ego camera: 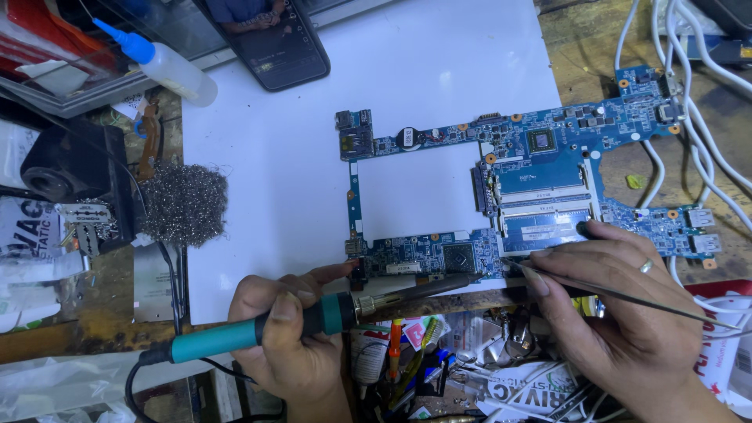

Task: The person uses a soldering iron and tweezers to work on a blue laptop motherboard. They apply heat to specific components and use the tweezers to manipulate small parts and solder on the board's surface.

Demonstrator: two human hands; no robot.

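White mat [282, 196], glue bottle [168, 66] lying sideways

I see 1 dark phone screen [276, 39] lying at the top edge of the white sheet [266, 196], glossy black and rectangular, catching a reflection. At far left sits a white packet [23, 227] with black print. Below the bench edge lies a white packet with black lettering [525, 388], and at lower right a red-and-white package [724, 345].
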